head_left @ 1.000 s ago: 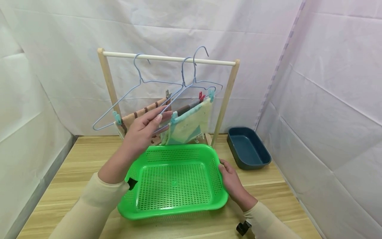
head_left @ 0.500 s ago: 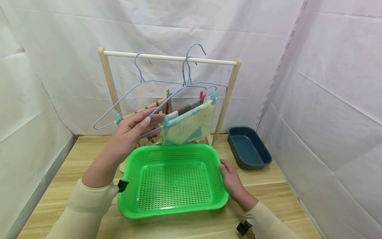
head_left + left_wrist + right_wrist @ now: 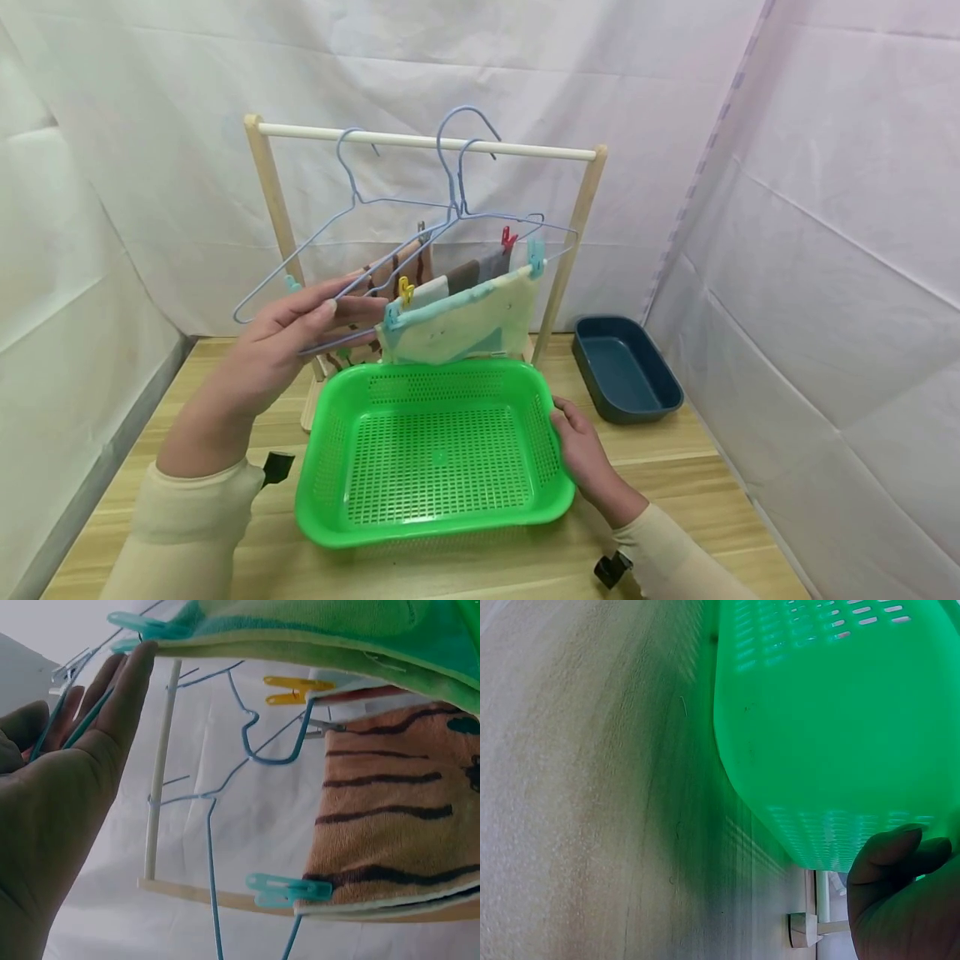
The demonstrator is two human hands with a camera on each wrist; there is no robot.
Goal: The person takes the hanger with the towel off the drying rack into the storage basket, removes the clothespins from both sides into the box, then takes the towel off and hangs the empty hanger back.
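Observation:
My left hand [image 3: 281,337] pinches the left end of a blue wire hanger [image 3: 438,148] between thumb and fingers. From this hanger hangs a pale yellow and teal cloth [image 3: 465,321], clipped by light-blue clothespins [image 3: 536,257]. The hanger's hook overlaps the rack's white rail [image 3: 405,142] in the head view. Just above my left fingertips in the left wrist view is one clothespin [image 3: 150,627]. My right hand [image 3: 588,454] grips the right rim of a green plastic basket [image 3: 438,454], whose holed side fills the right wrist view.
Two more blue hangers hang on the rail, holding a brown-striped cloth [image 3: 390,802] and a grey-brown cloth [image 3: 463,275]. Yellow [image 3: 406,292] and red clothespins [image 3: 507,239] clip the latter. A dark blue bin [image 3: 626,369] stands at right on the wooden table. White sheets wall the space.
My left hand has moved left and toward me with the hanger, its hook shifting left along the rail and its cloth swinging left. The right hand and the basket have stayed put.

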